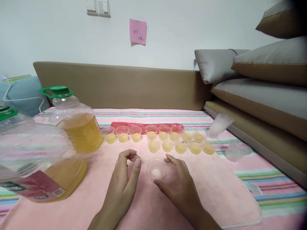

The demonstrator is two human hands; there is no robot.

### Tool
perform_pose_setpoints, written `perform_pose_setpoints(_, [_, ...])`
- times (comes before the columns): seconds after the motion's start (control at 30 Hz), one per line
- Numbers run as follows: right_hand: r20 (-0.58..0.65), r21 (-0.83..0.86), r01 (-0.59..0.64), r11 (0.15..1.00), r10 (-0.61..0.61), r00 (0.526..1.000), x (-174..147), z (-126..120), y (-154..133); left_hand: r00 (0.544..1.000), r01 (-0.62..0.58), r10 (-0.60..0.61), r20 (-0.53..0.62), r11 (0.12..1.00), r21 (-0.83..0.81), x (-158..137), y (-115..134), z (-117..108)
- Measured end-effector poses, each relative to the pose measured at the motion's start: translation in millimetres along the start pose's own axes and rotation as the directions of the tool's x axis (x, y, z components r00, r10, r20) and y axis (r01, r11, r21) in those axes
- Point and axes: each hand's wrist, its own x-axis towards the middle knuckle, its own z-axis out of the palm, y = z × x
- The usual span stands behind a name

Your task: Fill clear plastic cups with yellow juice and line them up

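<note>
A small clear plastic cup (156,167) stands before me, with something white at its bottom. My right hand (178,182) curves around the cup's right side, thumb and fingers apart; whether it touches the cup I cannot tell. To the cup's left is my left hand (126,177), fingers loosely bent, thumb apart, with nothing in it. Beyond them several clear cups of pale yellow liquid line up in rows, among them a left-end cup (110,135) and a front cup (153,146).
Two big jugs of yellow liquid, a rear jug (80,127) and a near jug (43,172), occupy the left. On the right are a tilted cup stack (219,124) and another clear cup (237,150). A red plastic bag (144,125) lies behind the rows. Cushions (268,86) pile up at right.
</note>
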Motion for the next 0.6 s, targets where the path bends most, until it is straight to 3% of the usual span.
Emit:
perform_pose_setpoints(0.17, [0.0,-0.077,0.057,0.995,-0.057,0.998,-1,-1,2,0.974,-0.207,0.205,-0.093,0.978,-0.01,4,-7,-1])
perform_pose_setpoints(0.27, [-0.053,-0.11,0.092,0.99,-0.098,0.994,0,-13,0,0.955,-0.262,0.247,-0.162,0.962,-0.079,4,-7,0])
perform_pose_setpoints(0.33, [-0.088,-0.06,0.131,0.99,-0.136,0.987,0,-22,-4,0.952,-0.268,0.247,-0.183,0.958,-0.098,2,-5,0])
perform_pose_setpoints(0.43, [-0.019,0.115,0.228,0.967,-0.227,0.974,-8,-26,-13,0.944,-0.29,0.271,-0.187,0.953,-0.084,-3,1,-2])
perform_pose_setpoints(0.53, [0.068,0.171,0.413,0.895,-0.429,0.901,-25,-13,-20,0.932,-0.341,0.331,-0.144,0.939,-0.044,-11,12,-8])
perform_pose_setpoints(0.6, [0.197,0.174,0.48,0.86,-0.508,0.838,-40,-1,-27,0.91,-0.407,0.404,-0.094,0.914,-0.009,-20,20,-18])
